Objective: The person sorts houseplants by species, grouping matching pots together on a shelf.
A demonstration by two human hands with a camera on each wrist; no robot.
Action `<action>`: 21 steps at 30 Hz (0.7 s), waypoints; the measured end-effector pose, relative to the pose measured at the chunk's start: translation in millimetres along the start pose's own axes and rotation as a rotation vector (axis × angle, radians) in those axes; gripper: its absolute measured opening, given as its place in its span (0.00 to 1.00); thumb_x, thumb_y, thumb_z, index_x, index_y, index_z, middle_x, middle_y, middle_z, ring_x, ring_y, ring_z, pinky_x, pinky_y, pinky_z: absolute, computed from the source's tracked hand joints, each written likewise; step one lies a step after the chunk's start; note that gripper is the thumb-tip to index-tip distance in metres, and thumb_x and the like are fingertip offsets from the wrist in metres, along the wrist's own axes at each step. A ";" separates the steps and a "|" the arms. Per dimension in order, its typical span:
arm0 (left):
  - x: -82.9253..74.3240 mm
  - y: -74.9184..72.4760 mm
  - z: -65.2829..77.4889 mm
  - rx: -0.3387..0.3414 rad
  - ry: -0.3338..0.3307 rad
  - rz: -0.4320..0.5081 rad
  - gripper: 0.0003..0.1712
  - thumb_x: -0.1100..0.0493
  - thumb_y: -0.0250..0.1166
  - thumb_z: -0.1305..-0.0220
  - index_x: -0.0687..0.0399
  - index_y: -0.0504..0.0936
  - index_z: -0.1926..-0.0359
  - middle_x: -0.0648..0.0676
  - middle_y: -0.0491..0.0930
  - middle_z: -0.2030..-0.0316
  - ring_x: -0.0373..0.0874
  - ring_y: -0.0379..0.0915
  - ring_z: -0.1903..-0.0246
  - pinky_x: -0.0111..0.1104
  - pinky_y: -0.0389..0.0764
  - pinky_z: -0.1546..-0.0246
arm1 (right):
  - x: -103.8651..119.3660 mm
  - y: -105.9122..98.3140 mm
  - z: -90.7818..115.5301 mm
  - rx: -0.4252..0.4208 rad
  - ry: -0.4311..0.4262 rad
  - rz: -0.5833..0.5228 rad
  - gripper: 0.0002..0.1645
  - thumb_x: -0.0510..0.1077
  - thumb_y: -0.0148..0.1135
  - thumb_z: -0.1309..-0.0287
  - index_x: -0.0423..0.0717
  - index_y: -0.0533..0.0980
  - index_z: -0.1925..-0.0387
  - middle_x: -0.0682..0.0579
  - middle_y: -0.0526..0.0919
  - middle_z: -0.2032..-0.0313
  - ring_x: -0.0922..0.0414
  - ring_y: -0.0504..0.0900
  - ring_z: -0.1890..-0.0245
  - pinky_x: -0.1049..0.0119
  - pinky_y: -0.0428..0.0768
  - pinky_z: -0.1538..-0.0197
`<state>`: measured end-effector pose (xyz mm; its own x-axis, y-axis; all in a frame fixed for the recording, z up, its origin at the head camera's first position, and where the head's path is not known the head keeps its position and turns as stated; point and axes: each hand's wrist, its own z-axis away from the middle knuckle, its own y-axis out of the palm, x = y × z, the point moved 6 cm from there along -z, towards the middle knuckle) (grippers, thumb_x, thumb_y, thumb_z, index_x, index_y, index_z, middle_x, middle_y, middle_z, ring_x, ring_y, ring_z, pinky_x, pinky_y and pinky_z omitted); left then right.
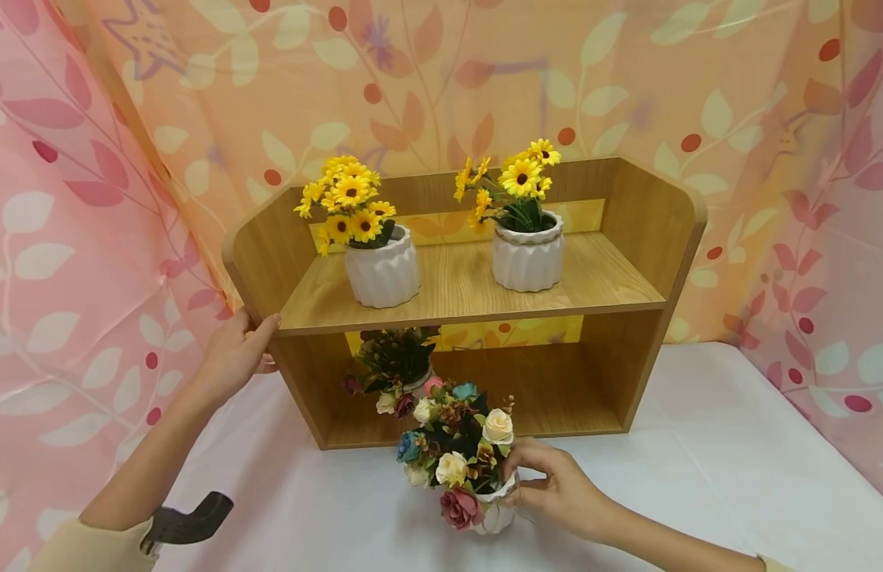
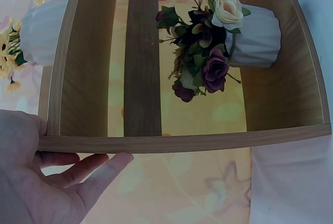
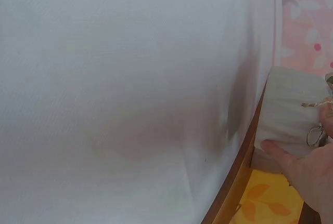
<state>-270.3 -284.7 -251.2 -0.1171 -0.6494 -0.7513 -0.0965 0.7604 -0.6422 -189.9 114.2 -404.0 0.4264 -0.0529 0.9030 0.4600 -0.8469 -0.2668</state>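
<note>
My left hand grips the left side panel of a two-tier wooden shelf, with its thumb at the front edge. In the left wrist view the fingers run along the panel's outer face. My right hand pinches the rim of a white fluted flowerpot in front of the shelf. Cream, blue and pink artificial roses fill this pot and lean left. In the right wrist view, thin twine hangs on the pot beside the fingers.
Two white pots of yellow artificial sunflowers stand on the upper tier. A white pot with purple and cream roses sits at the lower tier's left, partly hidden in the head view. White cloth covers the table; patterned curtains hang behind.
</note>
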 end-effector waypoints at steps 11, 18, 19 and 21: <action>1.6 -0.6 -0.7 0.012 -0.014 -0.015 0.41 0.42 0.43 0.16 0.76 0.56 0.24 0.79 0.70 0.34 0.72 0.82 0.44 0.42 0.91 0.56 | -1.7 -35.4 -3.8 -0.112 0.027 0.161 0.09 0.35 0.75 0.41 0.41 0.81 0.62 0.44 0.80 0.53 0.68 0.77 0.50 0.70 0.88 0.49; 1.2 0.0 -0.3 0.018 -0.019 -0.020 0.42 0.41 0.42 0.16 0.75 0.54 0.23 0.79 0.69 0.33 0.73 0.80 0.42 0.46 0.89 0.53 | -4.2 -54.6 -9.5 -0.184 0.048 0.263 0.10 0.33 0.75 0.41 0.43 0.81 0.60 0.47 0.81 0.55 0.60 0.85 0.52 0.70 0.88 0.49; 1.0 0.2 -0.1 0.020 -0.020 -0.017 0.41 0.41 0.42 0.16 0.75 0.54 0.23 0.79 0.69 0.33 0.73 0.80 0.42 0.47 0.89 0.53 | -4.6 -57.2 -10.4 -0.198 0.052 0.279 0.11 0.33 0.75 0.42 0.43 0.81 0.60 0.47 0.81 0.56 0.60 0.85 0.52 0.70 0.88 0.49; 0.7 0.3 0.2 0.022 -0.021 -0.019 0.42 0.41 0.42 0.16 0.75 0.54 0.23 0.79 0.69 0.33 0.73 0.80 0.42 0.47 0.89 0.52 | -4.9 -61.8 -12.4 -0.225 0.049 0.315 0.11 0.32 0.75 0.43 0.44 0.82 0.61 0.48 0.82 0.56 0.63 0.83 0.52 0.68 0.88 0.49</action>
<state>-270.2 -285.0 -252.0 -0.0949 -0.6637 -0.7419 -0.0766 0.7480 -0.6593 -230.1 160.2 -387.8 0.4793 -0.3493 0.8052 0.1278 -0.8798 -0.4578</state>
